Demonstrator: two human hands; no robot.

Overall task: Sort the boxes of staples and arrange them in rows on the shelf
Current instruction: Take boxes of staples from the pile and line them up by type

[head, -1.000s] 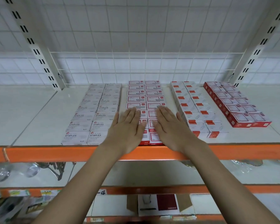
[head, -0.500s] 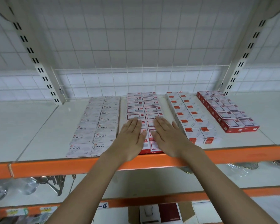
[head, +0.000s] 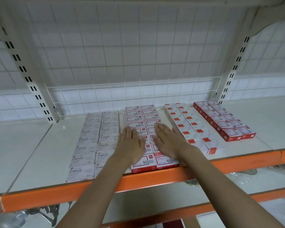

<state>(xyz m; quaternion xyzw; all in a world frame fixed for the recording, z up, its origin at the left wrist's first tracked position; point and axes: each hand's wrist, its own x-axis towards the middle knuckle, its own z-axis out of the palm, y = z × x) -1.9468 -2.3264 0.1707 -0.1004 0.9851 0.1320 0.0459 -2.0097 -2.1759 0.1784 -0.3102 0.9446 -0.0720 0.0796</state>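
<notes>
1. Both hands have slid slightly further back along the red-and-white staple boxes [head: 149, 119] since a second ago.
2. Left hand [head: 130, 145] and right hand [head: 169, 142] lie flat, fingers straight (gripping nothing), atop that middle double row.
3. Four double rows sit on the shelf [head: 31, 153].

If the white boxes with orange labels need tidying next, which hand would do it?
Probably the right hand: it lies flat on the red-and-white boxes, right beside the orange-label boxes. The left hand is farther off.

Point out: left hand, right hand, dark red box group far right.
left hand [head: 130, 143], head view, back of hand
right hand [head: 169, 140], head view, back of hand
dark red boxes [head: 227, 122], head view, box top
</notes>
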